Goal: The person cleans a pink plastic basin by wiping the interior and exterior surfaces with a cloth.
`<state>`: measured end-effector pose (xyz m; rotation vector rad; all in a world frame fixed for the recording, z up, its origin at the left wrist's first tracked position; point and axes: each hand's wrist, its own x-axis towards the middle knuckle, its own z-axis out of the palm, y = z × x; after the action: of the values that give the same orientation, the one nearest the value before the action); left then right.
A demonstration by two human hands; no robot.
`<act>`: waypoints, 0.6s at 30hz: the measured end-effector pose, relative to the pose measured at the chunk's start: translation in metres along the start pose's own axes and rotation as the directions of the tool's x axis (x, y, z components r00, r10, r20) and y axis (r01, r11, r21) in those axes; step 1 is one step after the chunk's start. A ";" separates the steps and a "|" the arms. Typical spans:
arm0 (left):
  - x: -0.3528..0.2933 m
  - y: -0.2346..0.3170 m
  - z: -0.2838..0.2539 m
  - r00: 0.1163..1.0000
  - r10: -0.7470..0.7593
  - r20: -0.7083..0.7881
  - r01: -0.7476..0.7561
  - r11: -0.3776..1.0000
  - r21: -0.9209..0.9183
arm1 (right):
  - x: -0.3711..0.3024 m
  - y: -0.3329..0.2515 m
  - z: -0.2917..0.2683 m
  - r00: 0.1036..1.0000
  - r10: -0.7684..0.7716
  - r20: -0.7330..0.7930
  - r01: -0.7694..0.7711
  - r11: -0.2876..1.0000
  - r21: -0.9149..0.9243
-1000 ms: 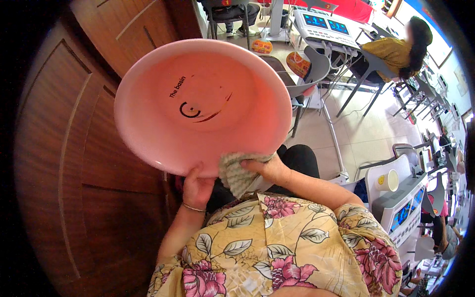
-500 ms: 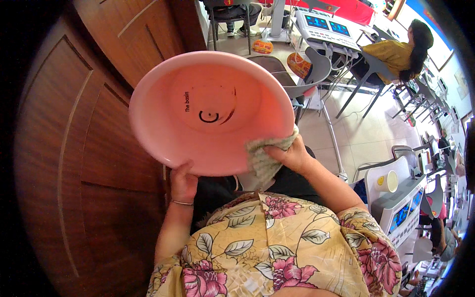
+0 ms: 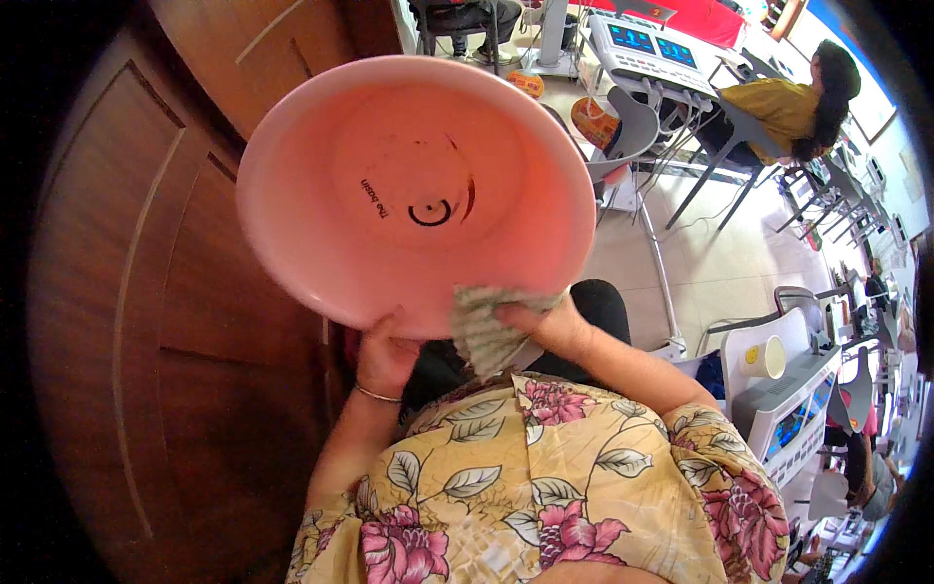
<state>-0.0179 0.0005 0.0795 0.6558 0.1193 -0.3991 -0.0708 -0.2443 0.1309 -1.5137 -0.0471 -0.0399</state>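
Observation:
A large pink basin (image 3: 321,234) is held up in front of me, tilted so that its inside faces me. Dark printing and a reddish-brown streak show on its bottom. My left hand (image 3: 387,355) grips the near rim, with the thumb inside and the fingers hidden behind the wall. In my right hand (image 3: 550,326) is a green-and-white striped cloth (image 3: 484,326), pressed over the near rim to the right of my left hand. Part of the cloth hangs down outside the basin.
Brown wooden doors (image 3: 224,292) stand close on the left. To the right are a white machine with screens (image 3: 788,409) and a paper cup (image 3: 764,358) on it. Farther off, a person in a yellow top (image 3: 769,107) sits by another machine (image 3: 652,58) and grey chairs (image 3: 628,127).
The basin has turned a little and tipped further toward me. My right hand has slid the cloth leftward along the rim, closer to my left hand, which has shifted slightly right.

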 end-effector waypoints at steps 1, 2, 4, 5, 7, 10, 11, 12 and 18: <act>0.003 0.008 0.000 1.000 0.028 -0.010 -0.028 1.000 -0.004 | 0.003 -0.010 -0.007 1.000 0.031 -0.002 -0.031 0.999 -0.014; 0.005 0.015 -0.004 0.998 0.063 -0.018 -0.062 0.998 0.013 | 0.005 -0.015 -0.018 0.998 0.013 0.058 -0.010 0.999 -0.043; 0.010 0.027 -0.014 0.990 0.134 -0.030 -0.133 0.990 0.047 | 0.010 -0.017 -0.035 0.992 -0.062 0.107 0.079 0.983 -0.168; 0.011 0.024 -0.018 0.985 0.167 -0.039 -0.163 0.981 0.106 | 0.012 -0.018 -0.041 0.986 -0.097 0.135 0.127 0.966 -0.227; 0.011 0.018 -0.021 0.971 0.231 -0.053 -0.214 0.951 0.223 | 0.016 -0.009 -0.045 0.992 -0.109 0.065 0.119 0.977 -0.175; 0.001 0.006 -0.001 0.997 0.081 0.017 -0.083 0.986 0.148 | 0.015 -0.007 -0.042 0.996 -0.013 -0.090 0.009 0.999 -0.044; -0.002 0.001 0.002 0.999 0.042 0.027 -0.045 0.992 0.116 | 0.012 -0.014 -0.033 0.993 0.035 -0.112 -0.036 0.999 -0.007; -0.004 -0.003 0.004 0.999 0.003 0.039 -0.007 0.996 0.085 | 0.009 -0.018 -0.024 0.988 0.084 -0.132 -0.080 0.996 0.032; -0.006 -0.027 0.019 0.994 -0.076 0.077 0.081 0.995 -0.061 | -0.011 0.029 0.007 0.997 -0.075 -0.027 0.073 0.993 -0.089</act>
<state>-0.0342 -0.0286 0.0808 0.5736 0.0866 -0.4934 -0.0798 -0.2359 0.1023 -1.5988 -0.0777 -0.1261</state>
